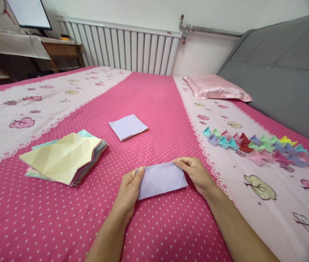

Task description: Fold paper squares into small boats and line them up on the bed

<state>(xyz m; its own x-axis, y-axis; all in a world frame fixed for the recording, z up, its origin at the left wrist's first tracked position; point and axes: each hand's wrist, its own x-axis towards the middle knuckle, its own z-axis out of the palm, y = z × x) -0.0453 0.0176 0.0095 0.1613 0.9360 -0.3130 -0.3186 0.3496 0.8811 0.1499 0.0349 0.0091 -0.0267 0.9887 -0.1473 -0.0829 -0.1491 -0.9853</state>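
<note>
A lilac sheet of paper (162, 179), folded into a rectangle, lies on the pink dotted bedspread (154, 105) in front of me. My left hand (129, 191) pinches its left edge with thumb on top. My right hand (196, 174) grips its upper right corner. Both hands rest on the bed.
A stack of creased coloured sheets (64, 158) with a yellow one on top lies to the left. A small stack of lilac squares (128, 126) sits farther ahead. Several folded paper shapes (263, 147) line up on the right. A pink pillow (216, 88) and grey headboard (282, 72) stand at right, with a radiator (121, 47) behind.
</note>
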